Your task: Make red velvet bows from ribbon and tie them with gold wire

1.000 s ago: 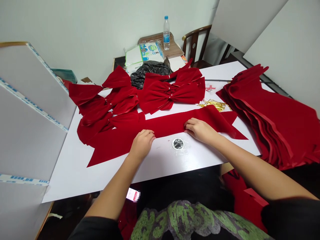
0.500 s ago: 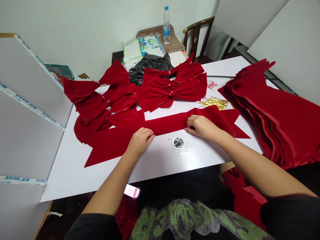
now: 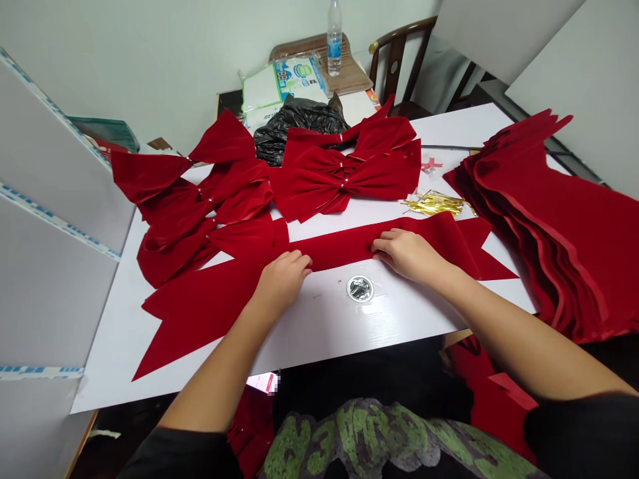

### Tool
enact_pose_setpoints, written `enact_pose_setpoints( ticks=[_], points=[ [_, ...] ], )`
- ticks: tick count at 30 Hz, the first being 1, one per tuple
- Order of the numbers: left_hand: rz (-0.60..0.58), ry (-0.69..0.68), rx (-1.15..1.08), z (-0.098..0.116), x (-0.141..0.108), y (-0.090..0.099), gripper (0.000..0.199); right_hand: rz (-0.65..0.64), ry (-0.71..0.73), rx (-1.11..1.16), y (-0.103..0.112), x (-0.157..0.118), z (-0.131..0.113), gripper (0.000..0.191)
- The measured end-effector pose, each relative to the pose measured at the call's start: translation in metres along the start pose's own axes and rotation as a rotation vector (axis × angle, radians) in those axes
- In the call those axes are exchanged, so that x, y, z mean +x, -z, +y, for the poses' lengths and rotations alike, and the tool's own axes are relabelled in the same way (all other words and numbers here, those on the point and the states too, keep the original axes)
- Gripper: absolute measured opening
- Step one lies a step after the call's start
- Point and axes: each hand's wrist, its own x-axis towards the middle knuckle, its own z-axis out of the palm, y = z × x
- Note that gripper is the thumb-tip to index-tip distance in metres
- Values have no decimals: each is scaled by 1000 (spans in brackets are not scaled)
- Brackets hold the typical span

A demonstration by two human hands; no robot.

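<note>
A long red velvet ribbon (image 3: 339, 249) lies across the white table, with a V-notched tail at each end. Its right part is folded over on itself. My left hand (image 3: 284, 276) grips the ribbon left of its middle, fingers curled at the lower edge. Farther right, my right hand (image 3: 402, 253) has its fingers closed on the same strip. Between and below the hands, a round metal-rimmed disc (image 3: 360, 289) sits in the tabletop. Several gathered red bows (image 3: 200, 193) are heaped behind the ribbon's left side, and more red bows (image 3: 344, 179) lie behind its middle.
A thick stack of red velvet pieces (image 3: 559, 226) covers the table's right end. Gold twist ties (image 3: 434, 203) lie behind the ribbon. Beyond are a black plastic bag (image 3: 299, 126), a water bottle (image 3: 334, 46) and a wooden chair (image 3: 399, 60). White panels (image 3: 44, 219) rise at left.
The ribbon's left end has spread out toward the lower left, and its notch now shows. Both hands keep nearly the same places on the strip. The view has shifted slightly.
</note>
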Motion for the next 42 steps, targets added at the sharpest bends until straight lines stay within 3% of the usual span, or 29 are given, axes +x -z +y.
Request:
enact_pose_setpoints(
  ticks=[4,11,17,30,42],
  points=[
    [0,-33,-56,-4,2,-1,16,22,31,-41,-3,-3,1,19],
    [152,-277,-162,-13,0,-6,25,180,246,59,-9,-5,6,24],
    [182,-181,-218,-15,-2,-10,17,191,197,96,-13,-5,5,22],
    [128,-4,-283,-1,-3,-9,15,69,119,117,-6,1,3,17],
    [168,-47,-430,-6,-1,-12,15,35,140,124,0,5,10,20]
  ],
)
